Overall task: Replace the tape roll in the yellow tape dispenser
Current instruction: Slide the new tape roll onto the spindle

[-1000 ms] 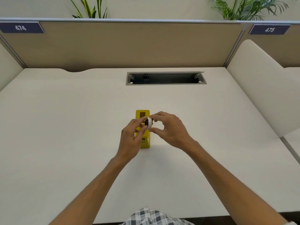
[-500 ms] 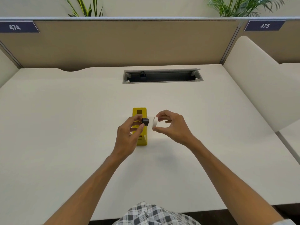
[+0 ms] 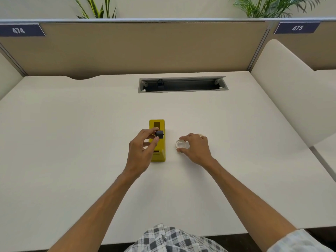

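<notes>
The yellow tape dispenser (image 3: 160,153) stands in the middle of the white desk (image 3: 72,142), its roll bay showing dark at the top. My left hand (image 3: 141,153) hovers over it and pinches a small black spool core (image 3: 160,134) between thumb and fingers. To the right, a clear tape roll (image 3: 181,144) lies flat on the desk. My right hand (image 3: 195,149) rests over the roll with thumb and fingertips on its rim. A second pale roll (image 3: 200,135) peeks out behind my right fingers, mostly hidden.
A grey cable tray opening (image 3: 182,84) is set into the desk at the back. Tan partition panels (image 3: 145,48) close the far side, and a cream divider (image 3: 291,91) bounds the right. The desk's front edge is close to my body.
My right hand pulled the clear roll off the black core, moved right and lowered it flat onto the desk. My left hand kept the core above the dispenser.
</notes>
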Action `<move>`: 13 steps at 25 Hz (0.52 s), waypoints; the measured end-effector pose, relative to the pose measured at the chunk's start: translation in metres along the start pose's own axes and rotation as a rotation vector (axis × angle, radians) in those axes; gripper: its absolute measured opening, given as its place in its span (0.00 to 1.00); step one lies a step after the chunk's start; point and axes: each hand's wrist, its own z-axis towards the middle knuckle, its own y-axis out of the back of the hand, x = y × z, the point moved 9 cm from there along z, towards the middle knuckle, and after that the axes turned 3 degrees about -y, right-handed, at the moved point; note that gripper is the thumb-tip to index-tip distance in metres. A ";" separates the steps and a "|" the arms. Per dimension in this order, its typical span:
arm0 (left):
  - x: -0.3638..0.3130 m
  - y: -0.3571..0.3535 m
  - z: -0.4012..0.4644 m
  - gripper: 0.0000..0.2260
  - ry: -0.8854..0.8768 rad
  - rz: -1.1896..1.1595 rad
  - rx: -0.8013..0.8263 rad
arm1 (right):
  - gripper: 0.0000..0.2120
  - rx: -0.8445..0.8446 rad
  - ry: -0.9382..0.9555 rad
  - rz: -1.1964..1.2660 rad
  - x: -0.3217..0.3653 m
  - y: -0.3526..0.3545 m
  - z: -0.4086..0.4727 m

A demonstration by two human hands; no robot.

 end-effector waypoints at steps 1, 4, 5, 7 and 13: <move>-0.001 0.000 0.000 0.12 0.000 -0.003 0.001 | 0.22 0.015 -0.012 -0.022 -0.001 -0.002 0.000; 0.000 -0.001 -0.001 0.12 0.007 -0.004 0.001 | 0.26 -0.023 -0.005 -0.037 0.003 0.004 -0.002; 0.000 -0.001 -0.001 0.12 0.008 -0.003 0.002 | 0.23 -0.055 0.007 0.060 0.009 0.010 -0.005; -0.001 -0.003 -0.002 0.12 0.005 -0.019 0.010 | 0.14 -0.066 0.030 0.444 0.024 0.021 -0.012; -0.014 -0.010 -0.003 0.14 -0.078 -0.025 0.067 | 0.08 0.125 0.057 0.881 0.066 0.030 -0.030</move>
